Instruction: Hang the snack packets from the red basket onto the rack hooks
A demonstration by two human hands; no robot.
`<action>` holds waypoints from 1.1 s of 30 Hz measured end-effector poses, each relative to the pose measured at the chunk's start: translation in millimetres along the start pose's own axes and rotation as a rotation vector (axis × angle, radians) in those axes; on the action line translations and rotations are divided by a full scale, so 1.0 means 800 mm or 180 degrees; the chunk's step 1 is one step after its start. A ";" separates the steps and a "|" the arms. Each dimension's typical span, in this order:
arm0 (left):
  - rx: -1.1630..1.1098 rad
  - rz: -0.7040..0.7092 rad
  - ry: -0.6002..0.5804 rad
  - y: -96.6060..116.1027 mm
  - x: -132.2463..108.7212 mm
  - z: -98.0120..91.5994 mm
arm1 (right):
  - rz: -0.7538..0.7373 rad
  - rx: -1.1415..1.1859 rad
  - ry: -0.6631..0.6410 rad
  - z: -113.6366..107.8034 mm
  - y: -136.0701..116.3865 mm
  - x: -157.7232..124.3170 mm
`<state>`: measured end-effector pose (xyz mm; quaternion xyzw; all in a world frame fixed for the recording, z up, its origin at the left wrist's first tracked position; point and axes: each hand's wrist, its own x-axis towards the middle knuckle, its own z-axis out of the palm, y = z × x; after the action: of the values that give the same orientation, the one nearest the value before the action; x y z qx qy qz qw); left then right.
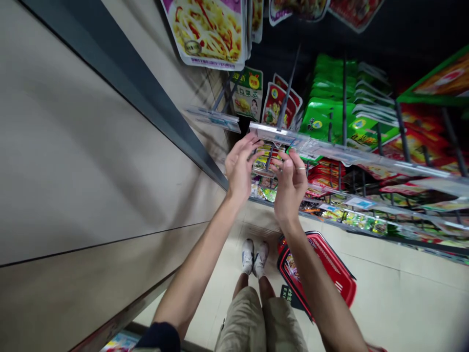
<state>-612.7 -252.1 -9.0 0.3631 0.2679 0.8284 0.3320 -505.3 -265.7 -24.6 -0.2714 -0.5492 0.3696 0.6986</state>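
My left hand (240, 168) is raised at the left end of a clear price-label strip (269, 134), its fingers curved and apart. I cannot tell whether the fingertips touch the strip. Just below the same strip, my right hand (291, 188) has bent, spread fingers and a ring on one of them. Nothing shows in either hand. Behind the strip, red food packets (275, 105) and a green-and-white packet (248, 93) hang on metal hooks. Small yellow packets (261, 161) are partly visible between my hands, on a lower row.
Green packets (324, 117) hang farther right. A large noodle-picture packet (208, 32) hangs above. The pale wall panel (91, 146) with a dark edge rises on my left. A red shopping basket (331, 264) stands on the floor beside my shoes (254, 256).
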 end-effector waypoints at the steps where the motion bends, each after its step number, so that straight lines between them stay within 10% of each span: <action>1: -0.0020 -0.0055 -0.0046 0.008 -0.008 0.002 | 0.0110 0.0129 0.0016 0.002 -0.003 0.003; 33: -0.0499 -0.0424 0.0235 0.049 -0.038 0.016 | 0.0190 0.0557 0.0478 0.005 -0.031 0.004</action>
<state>-600.9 -297.0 13.0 0.2867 0.2379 0.8357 0.4035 -503.3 -277.4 -2.6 -0.2526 -0.4526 0.4154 0.7475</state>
